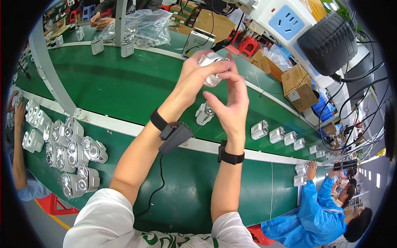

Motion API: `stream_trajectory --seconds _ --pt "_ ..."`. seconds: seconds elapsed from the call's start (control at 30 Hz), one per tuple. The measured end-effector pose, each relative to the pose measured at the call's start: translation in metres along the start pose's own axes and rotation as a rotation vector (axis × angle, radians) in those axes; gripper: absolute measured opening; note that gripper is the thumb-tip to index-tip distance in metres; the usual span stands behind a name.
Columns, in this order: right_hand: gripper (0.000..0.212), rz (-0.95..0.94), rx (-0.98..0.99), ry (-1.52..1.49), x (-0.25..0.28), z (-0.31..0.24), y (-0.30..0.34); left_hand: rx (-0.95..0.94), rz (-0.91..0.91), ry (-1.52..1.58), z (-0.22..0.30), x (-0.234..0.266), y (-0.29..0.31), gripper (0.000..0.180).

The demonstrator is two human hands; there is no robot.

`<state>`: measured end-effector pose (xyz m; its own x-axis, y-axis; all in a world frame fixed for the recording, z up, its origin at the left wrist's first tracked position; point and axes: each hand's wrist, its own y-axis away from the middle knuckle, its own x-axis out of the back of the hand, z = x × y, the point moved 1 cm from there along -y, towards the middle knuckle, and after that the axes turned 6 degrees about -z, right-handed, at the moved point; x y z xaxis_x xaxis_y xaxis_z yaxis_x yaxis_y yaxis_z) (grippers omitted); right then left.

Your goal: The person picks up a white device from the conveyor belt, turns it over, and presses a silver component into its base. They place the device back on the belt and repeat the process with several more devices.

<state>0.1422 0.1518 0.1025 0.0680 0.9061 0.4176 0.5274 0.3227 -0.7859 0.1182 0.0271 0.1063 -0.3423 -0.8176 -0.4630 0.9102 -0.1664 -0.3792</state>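
Note:
Above the far part of the green belt, my left hand [196, 74] grips a small white housing with shiny round clear parts [212, 78]. My right hand [233, 97] has its fingers curled against the right side of that housing, while its thumb points away from it, down and to the left. A similar white unit [204, 113] is on the belt below, between my wrists. The fingers partly hide the held housing, so its exact kind cannot be made out.
Many more white units [74, 155] crowd the near-left bench, and a row [277, 134] runs along the belt to the right. A power strip [285, 20] with a black adapter [328, 41] juts in at upper right. Co-workers sit at both sides; one wears a blue gown [306, 211].

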Motion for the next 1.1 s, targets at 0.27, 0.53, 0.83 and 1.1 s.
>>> stream_trajectory --seconds 0.27,0.53,0.83,1.1 --pt "0.051 0.16 -0.267 -0.75 0.009 -0.011 0.002 -0.814 0.254 -0.974 0.007 -0.004 0.001 0.073" --pt "0.054 0.129 -0.371 -0.735 0.02 -0.025 0.002 -0.946 0.242 -1.118 0.016 -0.016 0.011 0.074" --pt "0.055 0.147 -0.354 -0.652 0.014 -0.035 0.002 -0.943 0.228 -1.18 0.023 -0.016 0.016 0.073" --pt "0.054 0.181 -0.343 -0.649 0.011 -0.036 0.002 -0.963 0.252 -1.186 0.021 -0.017 0.016 0.073"
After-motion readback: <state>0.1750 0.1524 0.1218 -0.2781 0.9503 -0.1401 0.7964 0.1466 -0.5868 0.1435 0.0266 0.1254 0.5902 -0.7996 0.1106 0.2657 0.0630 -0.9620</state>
